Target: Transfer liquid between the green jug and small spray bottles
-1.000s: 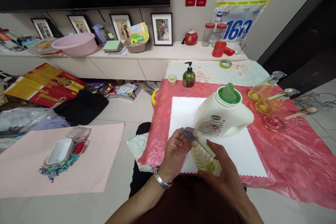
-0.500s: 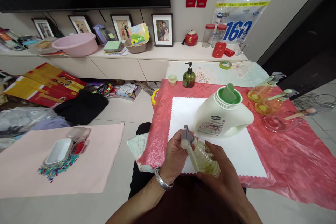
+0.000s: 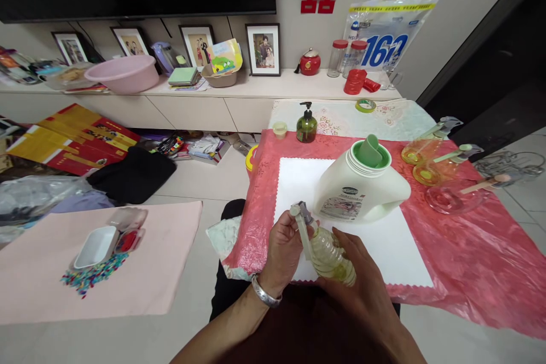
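Note:
My right hand (image 3: 362,278) is wrapped round the body of a small clear spray bottle (image 3: 328,253) holding yellowish liquid, tilted with its neck up and to the left. My left hand (image 3: 282,250), with a silver bracelet on the wrist, grips the grey and cream spray head (image 3: 301,217) at the bottle's neck. Both hands are over the near edge of a white mat (image 3: 298,193) on a red table cover (image 3: 469,261). A big white detergent jug (image 3: 362,189) with a green spout stands just behind the hands.
A green pump bottle (image 3: 306,124) and a small cup (image 3: 280,129) stand at the table's far side. Three more spray bottles (image 3: 430,148) lie at the right. To the left, a pink mat (image 3: 170,273) on the floor carries a white tray (image 3: 98,245) and coloured beads.
My left hand has turned the spray head at the neck, so its trigger now hangs down along the bottle. The bottle has stayed in my right hand, shifting slightly.

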Tool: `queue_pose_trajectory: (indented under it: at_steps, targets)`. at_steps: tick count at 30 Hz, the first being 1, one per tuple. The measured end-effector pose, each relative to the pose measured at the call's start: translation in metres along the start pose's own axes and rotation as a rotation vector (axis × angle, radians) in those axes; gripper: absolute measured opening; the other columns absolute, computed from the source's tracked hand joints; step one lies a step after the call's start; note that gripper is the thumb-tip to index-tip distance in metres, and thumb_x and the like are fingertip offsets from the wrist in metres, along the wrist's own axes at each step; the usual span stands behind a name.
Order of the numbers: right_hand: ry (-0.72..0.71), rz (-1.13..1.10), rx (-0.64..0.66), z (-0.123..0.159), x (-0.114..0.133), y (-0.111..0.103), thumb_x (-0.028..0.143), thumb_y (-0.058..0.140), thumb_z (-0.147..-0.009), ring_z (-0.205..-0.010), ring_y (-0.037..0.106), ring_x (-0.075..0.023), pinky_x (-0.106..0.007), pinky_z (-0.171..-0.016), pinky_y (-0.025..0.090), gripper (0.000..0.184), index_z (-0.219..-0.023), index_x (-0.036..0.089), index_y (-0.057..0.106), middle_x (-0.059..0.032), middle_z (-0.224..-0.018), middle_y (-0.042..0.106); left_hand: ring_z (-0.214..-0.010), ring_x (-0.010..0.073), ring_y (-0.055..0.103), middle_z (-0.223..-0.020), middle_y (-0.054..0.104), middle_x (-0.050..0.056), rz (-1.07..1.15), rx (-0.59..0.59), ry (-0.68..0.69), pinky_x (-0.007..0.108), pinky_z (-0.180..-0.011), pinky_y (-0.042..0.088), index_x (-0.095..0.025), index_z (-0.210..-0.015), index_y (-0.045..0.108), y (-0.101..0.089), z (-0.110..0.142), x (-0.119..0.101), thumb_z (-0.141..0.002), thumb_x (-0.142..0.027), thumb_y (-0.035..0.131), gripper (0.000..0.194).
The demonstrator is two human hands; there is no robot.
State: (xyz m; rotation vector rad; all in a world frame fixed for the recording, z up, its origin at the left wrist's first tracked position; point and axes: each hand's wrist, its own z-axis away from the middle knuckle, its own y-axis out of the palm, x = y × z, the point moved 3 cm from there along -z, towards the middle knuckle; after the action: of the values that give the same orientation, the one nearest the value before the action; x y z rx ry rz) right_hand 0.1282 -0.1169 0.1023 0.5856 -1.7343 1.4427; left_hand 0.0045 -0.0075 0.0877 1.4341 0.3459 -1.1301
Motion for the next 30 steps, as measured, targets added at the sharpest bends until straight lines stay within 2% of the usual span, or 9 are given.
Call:
queue_pose_trajectory:
  at_steps: [4, 7, 10, 12, 16, 22, 26, 30]
  targets:
    - [0.045, -0.115, 0.028, 0.0, -0.003, 0.001, 0.042, 0.069, -0.08, -0.121, 0.048, -0.0229, -0.034, -0.1, 0.048, 0.07, -0.143, 0.022, 0.044, -0.008, -0.134, 0.045, -0.084, 0.0182, 0.065, -0.09, 0.071, 0.002, -0.028, 0.036, 0.005, 0.036, -0.088, 0.05, -0.022, -0.101, 0.073, 0.001, 0.003, -0.005, -0.074, -0.03, 0.083, 0.031]
    - [0.074, -0.196, 0.044, 0.001, -0.006, 0.004, 0.043, 0.07, -0.08, -0.121, 0.049, -0.0227, -0.034, -0.101, 0.048, 0.07, -0.143, 0.022, 0.046, -0.0078, -0.133, 0.046, -0.097, 0.0233, 0.065, -0.099, 0.072, 0.006, -0.044, 0.099, 0.031, 0.04, -0.096, 0.048, -0.022, -0.108, 0.072, 0.001, 0.006, -0.006, -0.08, -0.036, 0.076, 0.032]
    - [0.089, -0.246, 0.032, 0.0, -0.006, 0.006, 0.041, 0.072, -0.078, -0.119, 0.05, -0.0216, -0.032, -0.1, 0.048, 0.073, -0.143, 0.024, 0.045, -0.006, -0.133, 0.046, -0.102, 0.0245, 0.064, -0.103, 0.071, 0.007, -0.055, 0.144, 0.065, 0.041, -0.097, 0.047, -0.021, -0.11, 0.069, 0.003, 0.007, -0.006, -0.087, -0.037, 0.069, 0.029]
    - [0.101, -0.284, 0.049, -0.001, -0.003, 0.007, 0.041, 0.073, -0.078, -0.118, 0.051, -0.0207, -0.031, -0.098, 0.049, 0.073, -0.143, 0.023, 0.045, -0.0055, -0.133, 0.047, -0.103, 0.0243, 0.063, -0.105, 0.07, 0.008, -0.025, 0.15, 0.08, 0.041, -0.096, 0.047, -0.02, -0.111, 0.067, 0.005, 0.006, -0.005, -0.086, -0.039, 0.069, 0.031]
    - [0.085, -0.305, 0.076, -0.004, 0.003, 0.007, 0.044, 0.072, -0.08, -0.119, 0.05, -0.0199, -0.03, -0.101, 0.047, 0.072, -0.143, 0.022, 0.045, -0.0048, -0.133, 0.046, -0.096, 0.0217, 0.063, -0.1, 0.068, 0.006, 0.051, 0.122, 0.037, 0.036, -0.089, 0.05, -0.018, -0.104, 0.068, 0.01, 0.005, -0.003, -0.071, -0.042, 0.083, 0.044]
    - [0.071, -0.327, 0.094, -0.003, 0.003, 0.009, 0.044, 0.072, -0.081, -0.121, 0.048, -0.0196, -0.028, -0.101, 0.046, 0.073, -0.144, 0.023, 0.043, -0.0042, -0.134, 0.045, -0.087, 0.0178, 0.066, -0.09, 0.072, 0.002, 0.203, -0.001, -0.139, 0.034, -0.09, 0.051, -0.018, -0.09, 0.074, 0.011, 0.001, -0.001, -0.059, -0.035, 0.091, 0.039]
    - [0.05, -0.355, 0.094, -0.003, 0.003, 0.01, 0.045, 0.071, -0.082, -0.121, 0.048, -0.0198, -0.029, -0.101, 0.046, 0.072, -0.144, 0.023, 0.043, -0.0047, -0.134, 0.045, -0.081, 0.0178, 0.069, -0.086, 0.074, 0.003, 0.217, 0.011, -0.111, 0.033, -0.085, 0.052, -0.016, -0.087, 0.074, 0.012, 0.001, -0.001, -0.06, -0.037, 0.091, 0.039]
    - [0.037, -0.281, 0.03, -0.004, 0.003, 0.011, 0.04, 0.07, -0.081, -0.118, 0.05, -0.0179, -0.026, -0.099, 0.047, 0.068, -0.143, 0.025, 0.043, -0.0029, -0.132, 0.047, -0.087, 0.0212, 0.07, -0.087, 0.075, 0.004, 0.215, -0.003, -0.082, 0.037, -0.087, 0.052, -0.018, -0.093, 0.07, 0.016, 0.002, -0.003, -0.066, -0.041, 0.087, 0.039]
